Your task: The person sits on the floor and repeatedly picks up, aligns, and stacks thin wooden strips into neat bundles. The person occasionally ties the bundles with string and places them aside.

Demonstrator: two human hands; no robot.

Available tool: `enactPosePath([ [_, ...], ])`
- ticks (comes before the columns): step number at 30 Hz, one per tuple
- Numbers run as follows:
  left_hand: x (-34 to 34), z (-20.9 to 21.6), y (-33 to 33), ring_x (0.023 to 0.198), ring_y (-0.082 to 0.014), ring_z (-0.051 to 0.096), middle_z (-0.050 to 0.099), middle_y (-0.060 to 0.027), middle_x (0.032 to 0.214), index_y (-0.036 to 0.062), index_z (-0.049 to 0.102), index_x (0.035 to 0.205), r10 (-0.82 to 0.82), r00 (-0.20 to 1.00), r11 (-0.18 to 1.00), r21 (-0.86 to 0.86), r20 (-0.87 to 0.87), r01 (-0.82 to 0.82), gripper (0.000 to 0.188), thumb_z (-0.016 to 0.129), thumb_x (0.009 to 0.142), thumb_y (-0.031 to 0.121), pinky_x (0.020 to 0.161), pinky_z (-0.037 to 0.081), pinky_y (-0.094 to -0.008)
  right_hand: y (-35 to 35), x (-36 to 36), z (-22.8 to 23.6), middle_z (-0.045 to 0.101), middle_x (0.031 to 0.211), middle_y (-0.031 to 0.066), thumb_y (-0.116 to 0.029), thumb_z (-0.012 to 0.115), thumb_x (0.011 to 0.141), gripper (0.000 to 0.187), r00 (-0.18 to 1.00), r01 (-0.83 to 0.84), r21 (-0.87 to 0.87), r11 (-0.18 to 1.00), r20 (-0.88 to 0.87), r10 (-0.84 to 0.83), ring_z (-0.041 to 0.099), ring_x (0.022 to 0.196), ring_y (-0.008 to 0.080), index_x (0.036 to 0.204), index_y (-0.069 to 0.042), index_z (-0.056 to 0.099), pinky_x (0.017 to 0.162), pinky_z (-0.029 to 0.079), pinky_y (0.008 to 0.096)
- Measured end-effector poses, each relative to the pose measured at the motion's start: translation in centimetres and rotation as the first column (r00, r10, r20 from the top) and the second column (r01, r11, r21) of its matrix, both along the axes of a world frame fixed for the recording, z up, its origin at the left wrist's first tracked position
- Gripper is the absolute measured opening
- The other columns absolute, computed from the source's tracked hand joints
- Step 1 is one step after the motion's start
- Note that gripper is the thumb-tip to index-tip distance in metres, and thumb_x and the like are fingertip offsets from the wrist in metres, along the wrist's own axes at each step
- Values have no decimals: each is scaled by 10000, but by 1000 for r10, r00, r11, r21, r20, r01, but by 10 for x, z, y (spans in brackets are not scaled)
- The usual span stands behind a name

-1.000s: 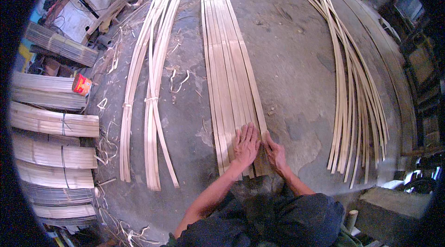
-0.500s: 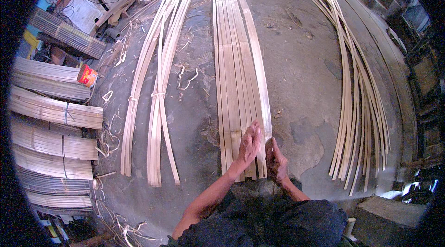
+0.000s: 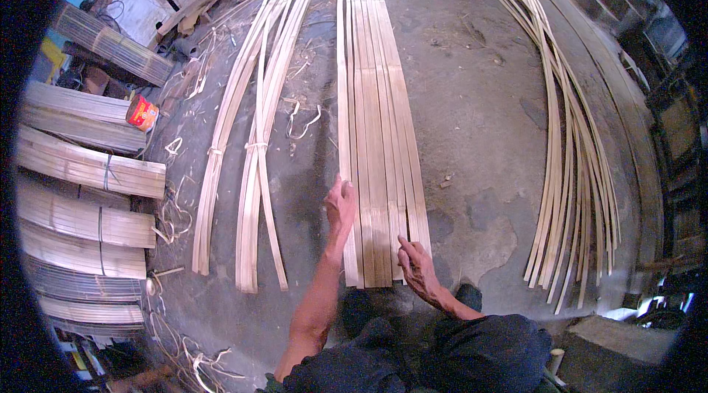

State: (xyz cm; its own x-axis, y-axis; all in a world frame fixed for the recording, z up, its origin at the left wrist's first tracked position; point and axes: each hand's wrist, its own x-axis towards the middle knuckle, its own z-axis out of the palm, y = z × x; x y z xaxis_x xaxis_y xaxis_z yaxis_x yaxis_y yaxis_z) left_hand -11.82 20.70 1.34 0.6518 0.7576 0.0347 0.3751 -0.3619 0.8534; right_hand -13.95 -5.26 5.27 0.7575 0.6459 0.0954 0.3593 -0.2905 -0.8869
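A long row of flat, pale bamboo strips (image 3: 376,135) lies side by side on the floor, stretching away in front of me. My left hand (image 3: 340,209) is at the row's left edge, its fingers closed on the leftmost bamboo strip (image 3: 342,98). That strip sits slightly apart from the others further up. Over the near right part of the row is my right hand (image 3: 419,266), fingers curled and fingertips at the strips beside a dark gap. Whether it grips one is hidden by the hand itself.
Two tied bundles of strips (image 3: 254,172) lie to the left, and a fanned pile of narrow strips (image 3: 568,150) to the right. Stacked slat bundles (image 3: 88,216) line the far left beside a red tin (image 3: 142,113). Fibre scraps (image 3: 203,363) litter the floor.
My left hand has moved from the row's right side to its left edge. My right hand has shifted left onto the strips. The rightmost strip, earlier angled away, now lies against the row.
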Motion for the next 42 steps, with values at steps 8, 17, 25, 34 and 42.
enactPosePath([
  [8, -13, 15, -9, 972, -417, 639, 658, -256, 1041, -29, 501, 1313, -19, 994, 991, 131, -109, 33, 480, 516, 944, 276, 821, 508, -459, -6, 3, 1, 541, 955, 133, -63, 505, 972, 307, 1000, 6, -2, 1000, -26, -6, 605, 772, 195, 1274, -26, 553, 655, 537, 305],
  [17, -12, 9, -11, 1055, -428, 599, 607, -287, 1146, 9, 445, 1379, -14, 965, 984, 167, -262, 60, 593, 585, 928, 368, 839, 498, -489, -12, 3, -10, 557, 1006, 148, -38, 539, 942, 311, 1000, -23, -60, 998, -3, 22, 605, 761, 205, 1251, -23, 570, 666, 530, 305],
  [25, -12, 4, -19, 1058, -415, 585, 536, -258, 1224, 79, 416, 1412, 43, 937, 959, 278, -347, 59, 555, 537, 955, 369, 826, 497, -500, -14, 3, -10, 557, 1038, 165, -40, 567, 905, 335, 999, -21, -95, 995, -35, 17, 603, 815, 278, 1240, -42, 579, 706, 516, 347],
  [34, -10, 1, -23, 974, -366, 579, 536, -171, 1066, 38, 459, 1366, 90, 951, 914, 404, -295, 39, 528, 546, 949, 350, 798, 485, -471, -18, 6, -4, 544, 1102, 163, -33, 579, 860, 414, 986, -20, -166, 986, -164, -7, 597, 893, 333, 1269, -93, 565, 770, 506, 388],
  [42, -11, -10, -20, 1002, -321, 519, 515, -144, 1044, 42, 500, 1327, 90, 956, 846, 529, -278, 74, 497, 602, 911, 296, 842, 441, -445, -17, 5, -12, 579, 1007, 184, -75, 565, 921, 279, 1000, -5, -137, 991, 12, 7, 606, 863, 327, 1195, -34, 601, 735, 500, 378],
])
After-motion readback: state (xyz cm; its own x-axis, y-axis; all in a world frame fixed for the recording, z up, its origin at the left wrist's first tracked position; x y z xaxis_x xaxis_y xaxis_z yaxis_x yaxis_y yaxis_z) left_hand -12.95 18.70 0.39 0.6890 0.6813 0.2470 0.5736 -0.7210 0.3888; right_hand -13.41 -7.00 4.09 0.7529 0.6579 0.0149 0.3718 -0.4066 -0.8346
